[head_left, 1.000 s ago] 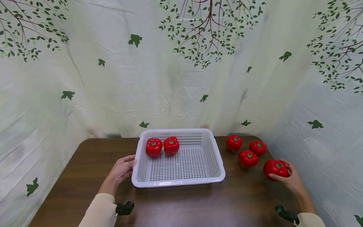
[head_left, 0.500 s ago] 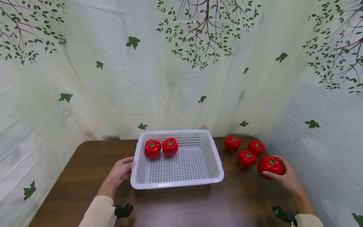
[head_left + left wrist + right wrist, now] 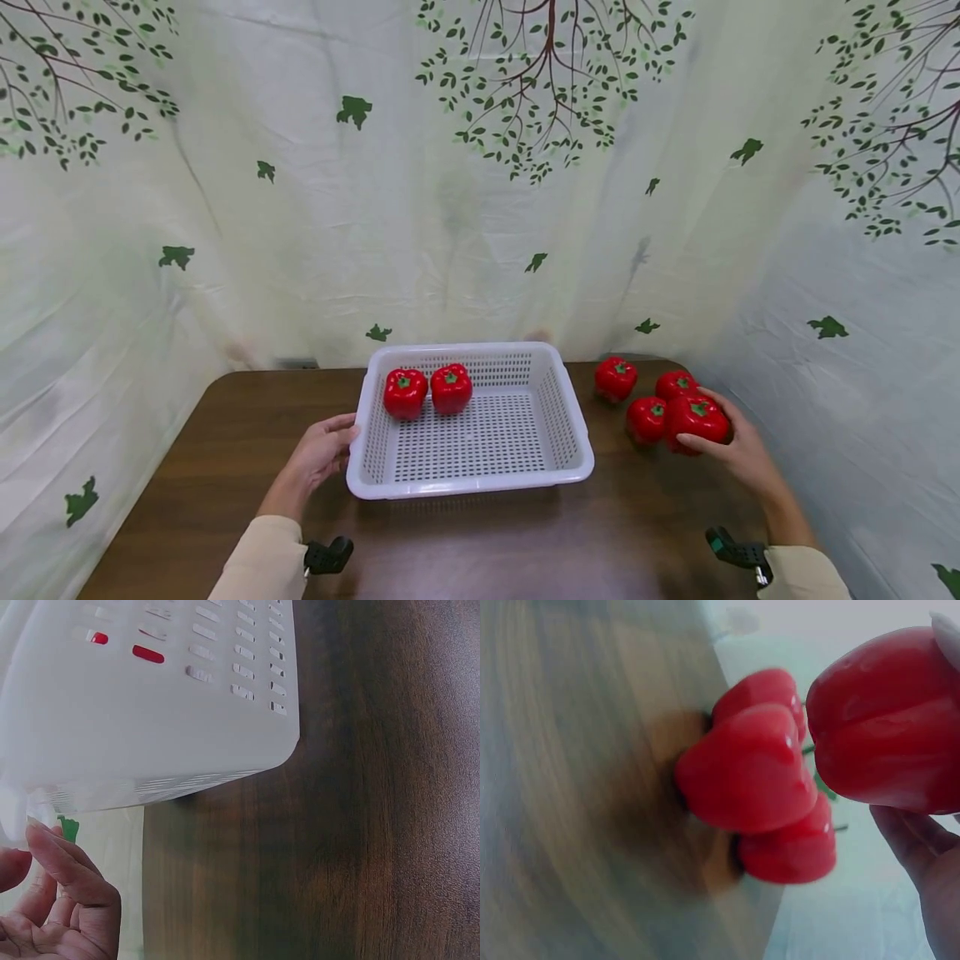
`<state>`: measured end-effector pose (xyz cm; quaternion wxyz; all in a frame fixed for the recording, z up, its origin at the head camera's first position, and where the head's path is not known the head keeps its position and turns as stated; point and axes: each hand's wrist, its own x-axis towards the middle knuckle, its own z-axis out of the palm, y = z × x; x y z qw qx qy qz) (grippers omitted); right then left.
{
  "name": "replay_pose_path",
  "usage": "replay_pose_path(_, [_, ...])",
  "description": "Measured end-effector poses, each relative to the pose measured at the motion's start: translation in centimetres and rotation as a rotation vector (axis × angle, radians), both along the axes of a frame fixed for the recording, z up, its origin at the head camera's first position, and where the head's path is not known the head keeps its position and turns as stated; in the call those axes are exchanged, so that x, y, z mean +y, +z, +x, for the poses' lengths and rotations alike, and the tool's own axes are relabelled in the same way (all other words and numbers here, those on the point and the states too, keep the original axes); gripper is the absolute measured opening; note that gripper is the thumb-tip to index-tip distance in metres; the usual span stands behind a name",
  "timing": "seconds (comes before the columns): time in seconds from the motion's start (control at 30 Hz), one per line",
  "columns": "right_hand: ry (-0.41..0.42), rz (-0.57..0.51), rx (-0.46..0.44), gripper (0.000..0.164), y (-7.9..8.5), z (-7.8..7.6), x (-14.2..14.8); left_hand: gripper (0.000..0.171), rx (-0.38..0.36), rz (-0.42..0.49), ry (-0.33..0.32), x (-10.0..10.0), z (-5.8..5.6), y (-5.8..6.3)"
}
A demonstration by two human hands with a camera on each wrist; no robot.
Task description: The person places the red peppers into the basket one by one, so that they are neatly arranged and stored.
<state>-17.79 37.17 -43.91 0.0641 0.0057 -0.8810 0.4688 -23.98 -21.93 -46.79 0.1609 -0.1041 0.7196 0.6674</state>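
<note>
My right hand (image 3: 738, 442) holds a red bell pepper (image 3: 697, 421) with a green stem, thumb on the near side and fingers behind. In the right wrist view the held pepper (image 3: 889, 724) is lifted off the table, with three more peppers (image 3: 746, 772) beyond it. Those sit in a group at the table's right side, one bell pepper (image 3: 616, 379) a little farther back. A white plastic basket (image 3: 472, 482) stands mid-table, two bell peppers (image 3: 406, 394) side by side in its back left. My left hand (image 3: 321, 454) pinches the basket's left rim between thumb and fingers.
The brown wooden table (image 3: 465, 550) runs under everything. A pale curtain (image 3: 450, 208) printed with leaves and branches hangs behind it and along both sides, close to the right hand. The basket's slotted wall (image 3: 165, 712) fills the upper left of the left wrist view.
My right hand has carried its bell pepper left and away from me, so it now overlaps the other peppers in the head view. The left hand stays at the basket rim.
</note>
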Motion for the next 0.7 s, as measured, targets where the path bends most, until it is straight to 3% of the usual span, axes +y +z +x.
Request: replay_pose_path(0.7, [0.105, 0.009, 0.029, 0.085, 1.8, -4.2, -5.6, 0.053, 0.007, -0.015, -0.012, 0.0, 0.0, 0.0])
